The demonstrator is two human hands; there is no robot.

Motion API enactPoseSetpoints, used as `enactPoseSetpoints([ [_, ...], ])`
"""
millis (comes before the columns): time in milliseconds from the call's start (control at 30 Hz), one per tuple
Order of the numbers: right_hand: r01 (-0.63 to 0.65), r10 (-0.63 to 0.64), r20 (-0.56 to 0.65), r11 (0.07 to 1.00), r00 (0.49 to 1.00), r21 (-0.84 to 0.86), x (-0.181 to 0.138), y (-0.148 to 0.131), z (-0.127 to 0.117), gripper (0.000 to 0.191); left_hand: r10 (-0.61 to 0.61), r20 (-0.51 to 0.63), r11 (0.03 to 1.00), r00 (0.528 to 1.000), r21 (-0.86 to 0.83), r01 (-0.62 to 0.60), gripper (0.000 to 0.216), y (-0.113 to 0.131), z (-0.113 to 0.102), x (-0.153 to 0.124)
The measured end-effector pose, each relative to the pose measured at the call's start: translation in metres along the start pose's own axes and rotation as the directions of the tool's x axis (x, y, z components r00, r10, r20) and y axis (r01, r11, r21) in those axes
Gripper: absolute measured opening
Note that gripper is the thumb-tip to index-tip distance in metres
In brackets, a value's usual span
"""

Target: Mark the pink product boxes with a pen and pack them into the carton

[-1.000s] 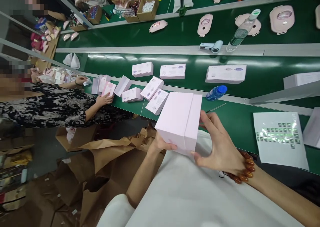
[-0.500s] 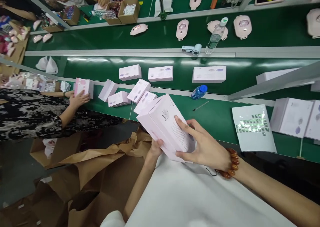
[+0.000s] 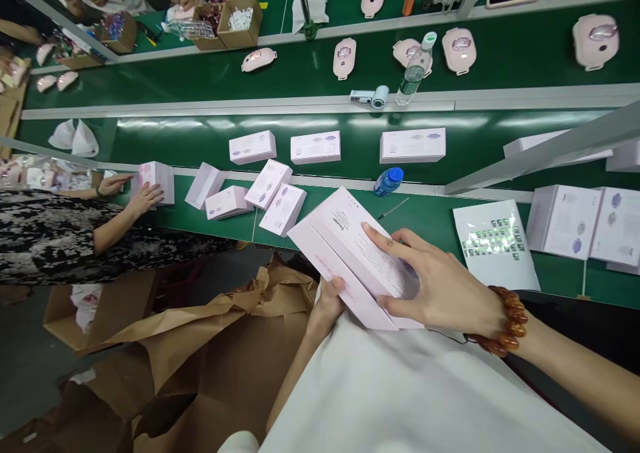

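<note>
A white and pale pink printed box [image 3: 350,240] is tilted in front of my body, between my two hands. One long panel on its near side stands away from the box. My left hand [image 3: 327,301] grips that panel from below, thumb on its face and the other fingers hidden behind. Across the printed side lies my right hand [image 3: 435,280], fingers and thumb curved around the box; a brown bead bracelet is on the wrist. Just beyond the held box, two similar boxes [image 3: 283,208] rest on the green table.
A blue-capped bottle [image 3: 389,181], a thin pen-like stick [image 3: 393,208] and a sticker sheet [image 3: 495,245] lie on the table [image 3: 430,216]. More boxes stand at the right [image 3: 575,220]. Brown paper [image 3: 235,346] fills the lower left. A co-worker's hands [image 3: 143,196] hold another box.
The box has moved slightly right with both hands, and its long near panel now stands farther open. The view has shifted a little. The co-worker's hand is now apart at the box's far side.
</note>
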State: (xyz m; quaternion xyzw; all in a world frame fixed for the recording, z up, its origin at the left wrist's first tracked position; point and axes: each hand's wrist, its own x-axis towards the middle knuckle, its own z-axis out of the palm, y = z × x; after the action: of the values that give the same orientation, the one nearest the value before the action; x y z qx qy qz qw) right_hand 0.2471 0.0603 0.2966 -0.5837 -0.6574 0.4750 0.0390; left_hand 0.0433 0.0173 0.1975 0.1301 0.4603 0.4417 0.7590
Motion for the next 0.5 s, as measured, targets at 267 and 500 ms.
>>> enactPoseSetpoints([
  [267, 0.028, -0.021, 0.131, 0.998, 0.991, -0.056, 0.006, 0.017, -0.044, 0.094, -0.116, -0.178, 0.993, 0.977, -0.036, 0.112, 0.097, 0.000, -0.004, -0.001],
  [500, 0.047, -0.045, 0.039, 0.997, 0.998, -0.062, 0.009, 0.008, -0.024, 0.095, -0.057, -0.004, 0.998, 0.998, 0.020, 0.057, 0.111, 0.000, -0.003, 0.010],
])
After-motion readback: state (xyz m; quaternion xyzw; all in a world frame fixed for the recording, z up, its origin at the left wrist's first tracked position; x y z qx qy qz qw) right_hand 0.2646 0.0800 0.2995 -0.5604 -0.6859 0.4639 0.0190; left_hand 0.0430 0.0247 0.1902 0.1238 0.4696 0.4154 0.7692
